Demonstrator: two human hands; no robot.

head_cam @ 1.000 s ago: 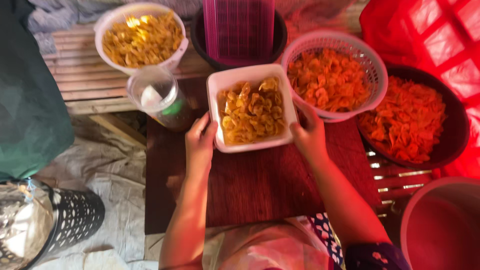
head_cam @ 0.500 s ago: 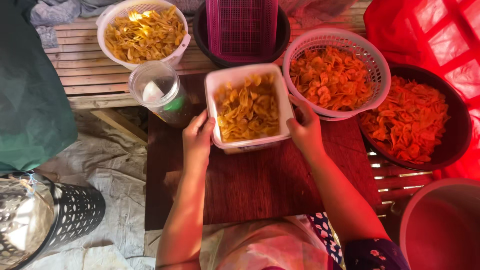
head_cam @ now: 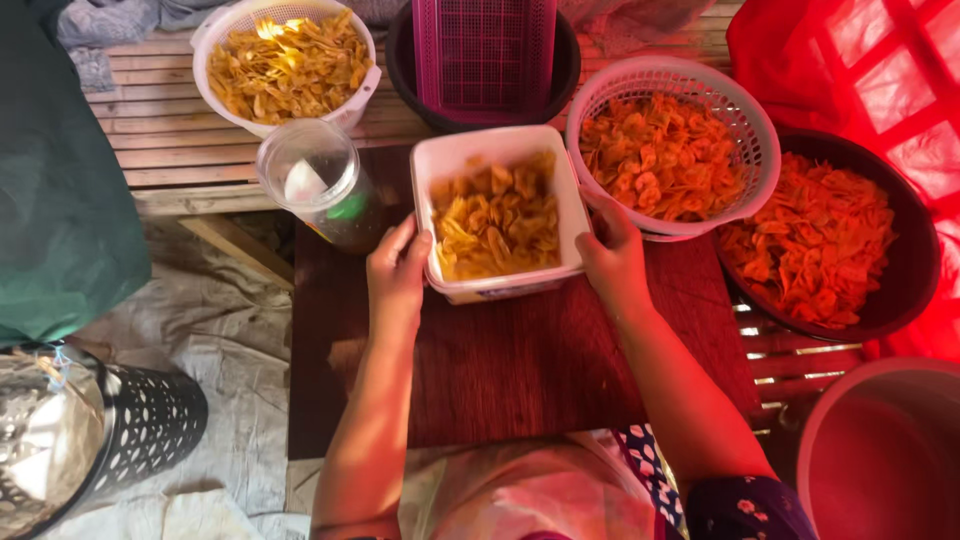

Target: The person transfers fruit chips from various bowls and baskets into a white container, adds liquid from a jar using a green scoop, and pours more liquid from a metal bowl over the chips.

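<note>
Change: hardly anything had shifted since the earlier frames; both hands stayed on the white tub (head_cam: 497,215), which sat a touch nearer the top edge of the board.
Left hand (head_cam: 397,280): fingers curled against the tub's left wall, gripping it.
Right hand (head_cam: 613,258): fingers closed on the tub's right wall, just below the pink basket (head_cam: 672,148).
Tub: rested on the dark wooden board (head_cam: 520,370), filled with yellow chips, between the clear cup (head_cam: 315,180) and the pink basket.
Around: a white basket (head_cam: 285,65) of yellow chips stood behind on the slatted bench (head_cam: 160,140); a black bowl (head_cam: 830,240) of orange chips lay to the right.
Risk: the tub looked full, so a tilt or a knock against the basket rim might have spilled chips; the cup stood close enough to be tipped by the left wrist.
</note>
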